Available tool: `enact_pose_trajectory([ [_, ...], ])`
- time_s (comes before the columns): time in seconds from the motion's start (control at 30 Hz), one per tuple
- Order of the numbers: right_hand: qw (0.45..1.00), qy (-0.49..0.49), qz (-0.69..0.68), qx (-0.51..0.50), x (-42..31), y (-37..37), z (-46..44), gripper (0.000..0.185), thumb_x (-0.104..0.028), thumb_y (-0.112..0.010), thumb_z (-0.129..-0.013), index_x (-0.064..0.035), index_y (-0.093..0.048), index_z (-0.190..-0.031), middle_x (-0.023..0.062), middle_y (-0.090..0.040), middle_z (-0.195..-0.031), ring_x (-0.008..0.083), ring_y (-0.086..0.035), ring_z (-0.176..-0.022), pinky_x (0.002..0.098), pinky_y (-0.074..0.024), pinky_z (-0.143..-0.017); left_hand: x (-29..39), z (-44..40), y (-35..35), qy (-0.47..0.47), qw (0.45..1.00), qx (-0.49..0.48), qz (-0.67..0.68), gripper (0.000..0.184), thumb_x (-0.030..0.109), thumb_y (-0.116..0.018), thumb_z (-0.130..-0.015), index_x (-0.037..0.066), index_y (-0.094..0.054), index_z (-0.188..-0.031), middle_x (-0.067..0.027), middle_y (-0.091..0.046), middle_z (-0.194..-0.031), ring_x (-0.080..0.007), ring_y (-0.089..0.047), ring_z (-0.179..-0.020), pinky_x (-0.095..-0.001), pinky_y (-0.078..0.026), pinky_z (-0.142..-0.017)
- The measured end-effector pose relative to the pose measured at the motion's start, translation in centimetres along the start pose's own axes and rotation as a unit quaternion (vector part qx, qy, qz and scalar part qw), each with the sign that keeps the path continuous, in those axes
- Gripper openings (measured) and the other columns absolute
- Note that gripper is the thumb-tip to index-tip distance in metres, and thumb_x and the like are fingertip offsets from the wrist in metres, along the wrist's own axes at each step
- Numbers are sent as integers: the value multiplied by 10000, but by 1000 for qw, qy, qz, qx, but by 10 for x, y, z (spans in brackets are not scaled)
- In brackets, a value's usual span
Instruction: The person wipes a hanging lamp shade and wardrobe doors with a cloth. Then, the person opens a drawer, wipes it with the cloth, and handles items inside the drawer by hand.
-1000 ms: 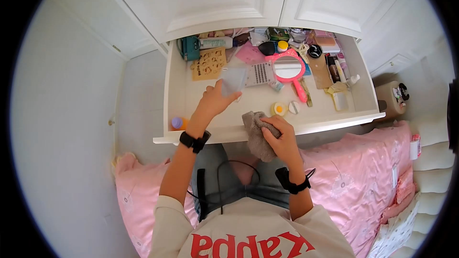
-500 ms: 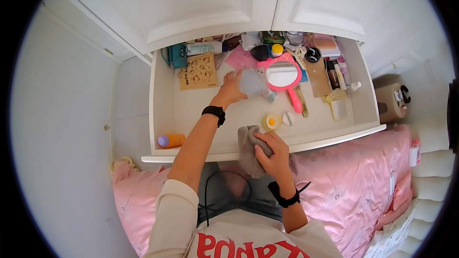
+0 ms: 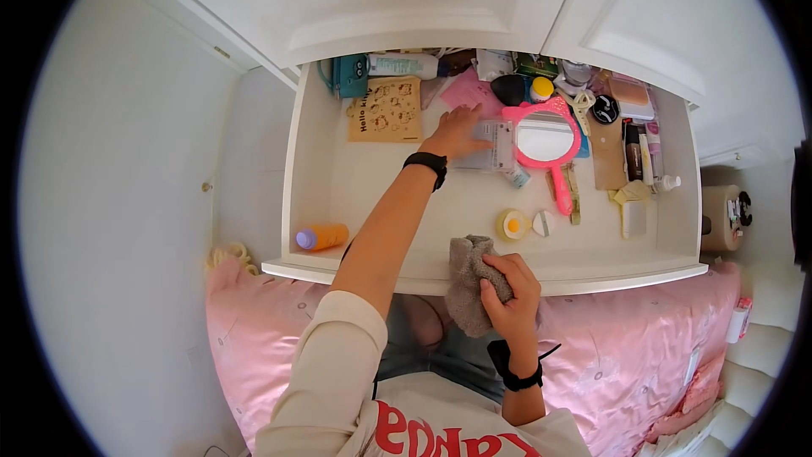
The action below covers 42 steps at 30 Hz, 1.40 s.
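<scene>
My left hand (image 3: 457,133) is over the open white drawer (image 3: 406,195), fingers spread, at the left end of a clear flat case (image 3: 495,148); its fingertips are slightly blurred. A pink hand mirror (image 3: 544,137) lies just right of the case. A pink packet (image 3: 470,91) is beyond the fingers, and a tan Hello Kitty sheet (image 3: 386,110) lies to the left. My right hand (image 3: 513,292) grips a bunched grey cloth (image 3: 470,283) over the drawer's front edge. Beyond the cloth are a round yellow-and-white item (image 3: 512,224) and a small white round piece (image 3: 544,223).
An orange bottle (image 3: 322,237) lies in the drawer's front left corner. Bottles, tubes and a teal pouch (image 3: 345,76) fill the back. White cabinet doors (image 3: 423,0) rise behind. Pink bedding (image 3: 626,347) lies below the drawer, and a beige bin (image 3: 721,218) stands at the right.
My left hand has moved the clear sheet or case rightward beside the mirror, and its fingers have spread. My right hand still holds the grey cloth. The camera view has shifted.
</scene>
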State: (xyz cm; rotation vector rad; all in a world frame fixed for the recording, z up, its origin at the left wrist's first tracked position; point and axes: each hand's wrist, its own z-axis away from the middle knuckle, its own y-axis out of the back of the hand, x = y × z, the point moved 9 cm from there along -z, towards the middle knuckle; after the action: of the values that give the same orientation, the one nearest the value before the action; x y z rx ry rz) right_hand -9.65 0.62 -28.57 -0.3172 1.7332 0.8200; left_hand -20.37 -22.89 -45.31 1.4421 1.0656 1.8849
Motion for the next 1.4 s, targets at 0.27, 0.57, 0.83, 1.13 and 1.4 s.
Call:
enact_pose_trajectory([
  [0.27,1000,-2,5,0,-1,-1,-2,259,-50,-618,-657,-12,-612,-913,123,-564,-770,270,-567,-693,299,-448,-637,-24,22,-19,158,976,-147,36,843,601,-624,-658,1,-435,-1219,-229,-518,-1168,-331,-502,-1090,-384,-368,-924],
  [0.57,1000,-7,14,11,-3,-2,-2,253,-43,-611,-662,-8,-606,-913,122,-551,-755,264,-559,-679,291,-441,-631,-58,59,-20,189,954,-232,32,958,616,-662,-578,-10,-413,-1259,-210,-499,-1221,-316,-497,-1118,-354,-403,-917],
  [0.83,1000,1,18,9,-1,-2,0,264,-52,-618,-657,-21,-604,-919,126,-566,-770,274,-566,-693,309,-449,-635,-71,45,15,207,971,-119,10,686,499,-608,-711,-8,-506,-1161,-201,-499,-1199,-336,-509,-1068,-381,-406,-909],
  [1.13,998,11,57,-12,8,-2,-2,314,-122,-660,-594,-83,-632,-905,89,-577,-800,264,-557,-681,330,-443,-602,-22,-36,51,-27,966,206,-151,319,173,-568,-738,9,-573,-1013,-155,-431,-1233,-328,-466,-1056,-411,-419,-875],
  [1.4,997,-6,62,-40,14,-1,-3,364,-155,-692,-566,-113,-646,-924,49,-576,-809,225,-550,-676,313,-431,-586,-44,-86,39,91,985,107,-98,373,117,-509,-746,-34,-496,-1086,-164,-360,-1316,-348,-550,-955,-455,-481,-759],
])
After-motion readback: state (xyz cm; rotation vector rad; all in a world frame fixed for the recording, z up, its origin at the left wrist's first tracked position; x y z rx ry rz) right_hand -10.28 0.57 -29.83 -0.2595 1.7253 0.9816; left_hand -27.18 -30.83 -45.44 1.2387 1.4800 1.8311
